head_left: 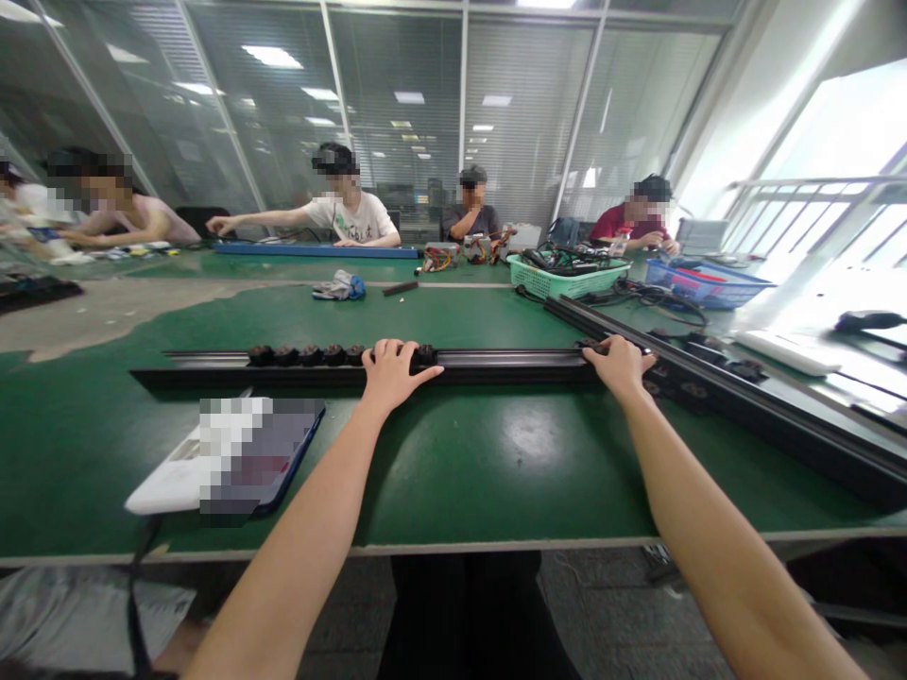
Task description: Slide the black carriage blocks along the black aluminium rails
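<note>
Your left hand and right hand both clench the black aluminium rail, fingers curled over it. It lies across the green table, back from the near edge, with black knobs along it.

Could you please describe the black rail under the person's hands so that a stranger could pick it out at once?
Find the long green workbench directly below the camera. Two black metal rails lie on it: the angled rail runs off toward the windows, but the crosswise rail runs straight across, under the left hand and the right hand.
</note>
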Available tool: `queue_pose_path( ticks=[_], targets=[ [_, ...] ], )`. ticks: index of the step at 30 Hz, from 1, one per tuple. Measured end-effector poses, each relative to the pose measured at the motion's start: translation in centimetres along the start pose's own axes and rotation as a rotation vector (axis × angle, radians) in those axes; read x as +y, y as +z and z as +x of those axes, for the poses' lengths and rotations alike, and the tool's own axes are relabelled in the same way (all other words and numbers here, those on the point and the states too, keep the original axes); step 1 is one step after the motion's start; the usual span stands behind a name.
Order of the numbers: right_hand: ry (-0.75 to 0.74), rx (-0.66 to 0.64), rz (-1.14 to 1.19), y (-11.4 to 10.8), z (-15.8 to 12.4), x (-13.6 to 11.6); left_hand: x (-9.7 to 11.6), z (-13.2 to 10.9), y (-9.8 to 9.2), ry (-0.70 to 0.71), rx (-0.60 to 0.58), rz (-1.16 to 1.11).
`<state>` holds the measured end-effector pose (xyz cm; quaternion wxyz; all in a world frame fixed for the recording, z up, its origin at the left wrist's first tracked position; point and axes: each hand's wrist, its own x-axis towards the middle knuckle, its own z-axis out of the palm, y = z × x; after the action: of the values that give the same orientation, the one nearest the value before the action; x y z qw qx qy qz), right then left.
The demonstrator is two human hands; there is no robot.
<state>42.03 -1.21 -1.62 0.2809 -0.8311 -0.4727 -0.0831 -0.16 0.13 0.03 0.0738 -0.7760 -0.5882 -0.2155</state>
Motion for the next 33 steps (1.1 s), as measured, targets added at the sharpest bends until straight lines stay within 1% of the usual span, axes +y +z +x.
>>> queue_pose_path(
  ticks=[12,23,33],
  targets=[
    [0.023,0.031,0.034,-0.2,0.3,0.7,0.1,0.0,-0.2,-0.013,-0.016,-0.005],
    [0.075,0.044,0.001,-0.7,0.4,1.1,0.1,-0.1,-0.2,-0.009,-0.009,-0.004],
    [0.088,0.083,0.004,-0.4,0.9,1.9,0.0,0.0,-0.1,-0.007,-0.007,-0.007]
  ],
)
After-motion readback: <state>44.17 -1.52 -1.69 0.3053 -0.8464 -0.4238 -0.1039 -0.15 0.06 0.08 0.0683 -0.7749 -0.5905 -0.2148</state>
